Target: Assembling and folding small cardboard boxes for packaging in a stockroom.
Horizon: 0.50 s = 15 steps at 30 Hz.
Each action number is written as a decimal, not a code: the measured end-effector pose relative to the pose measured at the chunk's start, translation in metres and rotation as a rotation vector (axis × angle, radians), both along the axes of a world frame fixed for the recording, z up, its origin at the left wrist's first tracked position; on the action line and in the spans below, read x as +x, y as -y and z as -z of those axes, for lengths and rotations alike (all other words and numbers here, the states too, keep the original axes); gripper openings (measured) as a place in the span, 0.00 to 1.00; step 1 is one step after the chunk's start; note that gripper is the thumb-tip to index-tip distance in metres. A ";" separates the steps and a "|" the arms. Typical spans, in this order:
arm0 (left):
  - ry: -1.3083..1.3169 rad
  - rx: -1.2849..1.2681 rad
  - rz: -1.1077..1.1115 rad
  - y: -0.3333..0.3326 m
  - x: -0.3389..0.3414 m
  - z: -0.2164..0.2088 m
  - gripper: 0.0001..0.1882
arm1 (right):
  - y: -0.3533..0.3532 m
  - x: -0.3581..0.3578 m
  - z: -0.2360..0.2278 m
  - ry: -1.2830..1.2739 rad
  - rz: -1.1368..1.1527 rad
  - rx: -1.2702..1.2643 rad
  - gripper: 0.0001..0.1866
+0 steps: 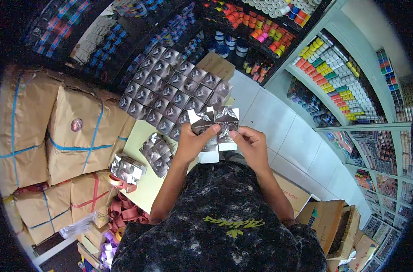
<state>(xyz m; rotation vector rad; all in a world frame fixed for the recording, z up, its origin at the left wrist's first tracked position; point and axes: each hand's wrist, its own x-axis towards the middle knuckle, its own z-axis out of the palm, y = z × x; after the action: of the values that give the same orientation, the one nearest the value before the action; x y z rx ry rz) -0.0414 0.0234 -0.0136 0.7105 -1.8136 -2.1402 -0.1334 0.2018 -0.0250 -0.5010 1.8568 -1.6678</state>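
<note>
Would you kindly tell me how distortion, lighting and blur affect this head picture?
In the head view, fisheye distortion bows the right-hand shelving and the corners go black; floor tiles look bright, upper-left bundles dim; the held cartons show no obvious blur.

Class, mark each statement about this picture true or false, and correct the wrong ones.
1. The left hand and right hand hold printed card. True.
2. The small patterned boxes lie to the right of both hands. False: the small patterned boxes lie beyond the hands, mostly to the left.
3. A blue strap crosses a large brown package. True.
4. The floor tiles are dark red. False: the floor tiles are pale.
5. A cardboard box sits at lower right. True.
</note>
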 end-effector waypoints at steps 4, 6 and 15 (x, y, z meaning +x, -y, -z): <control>-0.054 0.026 0.081 0.004 0.002 0.003 0.15 | 0.011 0.004 0.008 0.032 0.067 -0.153 0.16; -0.032 0.040 0.081 0.002 0.002 0.001 0.17 | 0.014 0.004 0.006 -0.008 0.104 -0.256 0.22; -0.019 0.036 0.351 0.008 0.006 -0.004 0.21 | 0.004 -0.009 -0.006 -0.339 0.057 -0.196 0.30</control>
<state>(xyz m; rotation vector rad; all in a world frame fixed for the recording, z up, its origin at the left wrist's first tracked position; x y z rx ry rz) -0.0359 0.0158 -0.0092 0.3991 -2.0183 -2.3874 -0.1419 0.1974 -0.0187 -0.8664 1.9634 -1.9085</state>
